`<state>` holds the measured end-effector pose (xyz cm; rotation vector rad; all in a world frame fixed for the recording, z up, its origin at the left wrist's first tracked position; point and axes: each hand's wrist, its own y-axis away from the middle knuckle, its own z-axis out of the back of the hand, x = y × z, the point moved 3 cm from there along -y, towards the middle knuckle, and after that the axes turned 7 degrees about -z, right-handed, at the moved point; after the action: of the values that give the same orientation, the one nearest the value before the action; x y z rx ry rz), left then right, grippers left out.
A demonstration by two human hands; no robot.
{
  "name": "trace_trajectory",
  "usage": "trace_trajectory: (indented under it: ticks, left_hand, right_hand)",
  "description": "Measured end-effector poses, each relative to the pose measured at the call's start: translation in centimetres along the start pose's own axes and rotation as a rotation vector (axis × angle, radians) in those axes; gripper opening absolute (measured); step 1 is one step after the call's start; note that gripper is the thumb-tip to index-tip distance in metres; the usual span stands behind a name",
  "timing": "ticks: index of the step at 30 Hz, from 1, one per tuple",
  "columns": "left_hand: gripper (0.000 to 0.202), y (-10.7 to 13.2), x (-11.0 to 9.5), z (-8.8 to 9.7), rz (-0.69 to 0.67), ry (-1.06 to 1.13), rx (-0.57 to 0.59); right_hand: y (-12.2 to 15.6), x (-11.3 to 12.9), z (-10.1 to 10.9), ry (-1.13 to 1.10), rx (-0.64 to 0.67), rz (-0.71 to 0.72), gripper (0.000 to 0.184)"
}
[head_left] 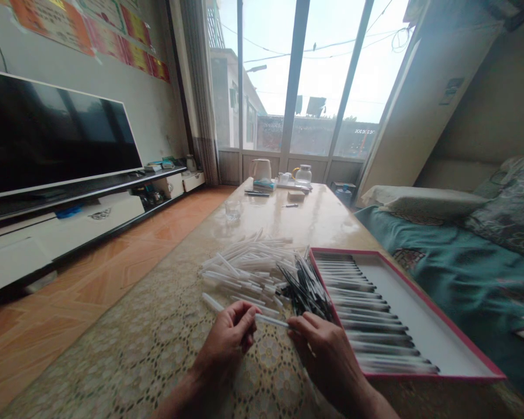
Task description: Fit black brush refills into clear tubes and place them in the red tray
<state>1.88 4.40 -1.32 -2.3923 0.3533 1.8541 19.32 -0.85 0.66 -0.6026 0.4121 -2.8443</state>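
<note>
Two hands, the left hand (227, 343) and right hand (327, 355), are pinching one white plastic tube (271, 319), with loose tubes (244, 270) and black refills (308, 288) lying just beside the red-rimmed box (445, 313).

White pen tubes (244, 270), red-rimmed white box (445, 343), lacy beige tablecloth (157, 355), teal bedspread (463, 279)

Hidden and blurred parts near the hands

The left hand (227, 343) covered the middle of a thin white plastic tube (271, 320); rows of pens (367, 326) in a red-rimmed white box (419, 376) were blurred.
</note>
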Motion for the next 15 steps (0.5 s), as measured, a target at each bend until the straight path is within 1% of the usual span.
trace_trajectory:
  ticks: [5,8,12,15]
  left_hand:
    - [0.032,-0.2,0.9,0.1,-0.024,-0.067,0.11]
    - [0.03,-0.1,1.3,-0.2,-0.039,-0.054,0.135]
    - [0.028,0.1,1.6,-0.4,-0.085,-0.042,0.119]
    - [0.029,0.2,1.3,-0.6,-0.119,-0.064,0.111]
  right_hand:
    - [0.0,-0.1,-0.3,0.183,-0.059,0.112,0.01]
    - [0.0,0.1,-0.4,0.228,-0.069,0.145,0.008]
    - [0.1,0.3,-0.5,0.188,-0.016,0.088,0.013]
    - [0.2,0.1,-0.6,0.093,0.049,0.009,0.016]
